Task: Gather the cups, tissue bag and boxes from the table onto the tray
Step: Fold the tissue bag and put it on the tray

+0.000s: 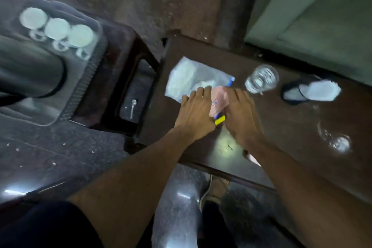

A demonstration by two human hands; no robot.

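Both hands are meeting over a dark wooden table (291, 127), at its near left part. The left hand (194, 111) is lying palm down with its fingers stretched toward 12 o'clock, the tips touching the near edge of the clear tissue bag (193, 78), and it is pressing against the left side of a pink box (218, 103). The right hand (240, 113) is covering the right side of the same box with fingers bent over it; whether it is really gripping the box I cannot tell, because the frame is blurred. A yellow box (220, 120) is showing between the two wrists, just at 6 o'clock of the pink one. At 2 o'clock of the hands a clear glass cup (261, 79) is standing upright, and a second glass cup (335, 140) is standing at 4 o'clock. Well apart, at 10 o'clock, a grey tray (84, 94) is resting on a smaller side table and is carrying three white cups (57, 28) in a row.
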